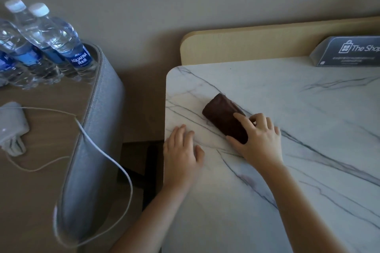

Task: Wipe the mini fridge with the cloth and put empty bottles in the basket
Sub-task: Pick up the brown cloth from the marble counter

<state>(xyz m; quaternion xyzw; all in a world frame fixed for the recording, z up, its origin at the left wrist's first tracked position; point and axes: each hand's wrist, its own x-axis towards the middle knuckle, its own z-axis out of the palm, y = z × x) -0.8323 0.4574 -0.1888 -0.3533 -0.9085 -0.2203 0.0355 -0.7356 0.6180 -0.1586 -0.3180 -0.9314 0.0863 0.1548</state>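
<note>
A folded dark brown cloth (224,118) lies on the white marble top (287,109) near its left edge. My right hand (260,139) rests on the cloth's near end, fingers spread and pressing it down. My left hand (183,148) lies flat on the marble at the left edge, fingers apart, holding nothing. Several clear water bottles (51,35) with blue labels and white caps stand at the upper left on a wooden table. No basket or fridge door is in sight.
A grey padded rim (98,129) borders the wooden table (45,181) on the left. A white charger (12,123) with a long cable (115,162) lies there. A grey sign holder (347,51) stands at the marble top's back right, against a beige panel (246,45).
</note>
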